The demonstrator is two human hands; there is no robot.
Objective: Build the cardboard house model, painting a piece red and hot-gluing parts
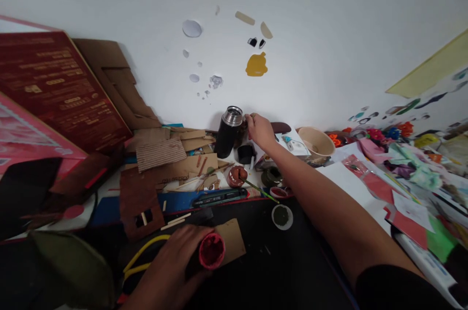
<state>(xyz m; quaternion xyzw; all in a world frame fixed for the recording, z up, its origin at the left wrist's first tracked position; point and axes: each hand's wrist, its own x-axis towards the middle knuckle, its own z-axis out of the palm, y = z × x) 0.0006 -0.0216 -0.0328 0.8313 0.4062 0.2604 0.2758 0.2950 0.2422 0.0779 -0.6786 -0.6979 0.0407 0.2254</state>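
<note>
My left hand (179, 261) is at the lower middle, its fingers wrapped round a small jar of red paint (212, 250). The jar's open mouth faces up, and its rim is smeared red. Stretched to the back, my right hand (259, 129) has its fingers closed beside a black thermos flask (225, 134). A dark, crumpled-looking thing lies below those fingertips; whether they grip it I cannot tell. The flask stands upright with its steel mouth uncovered. Under the right hand is a black cup (245, 154). A piece of cardboard (231, 241) lies beside the left hand.
A reddish-brown paint jar (237, 176), a paintbrush (259, 189), a dark jar (271, 177) and a lid of dark green paint (282, 216) stand midway. A utility knife (221, 197) lies left of them. Yellow-handled scissors (141, 254) and cardboard scraps are left; a bowl (316, 142) and papers right.
</note>
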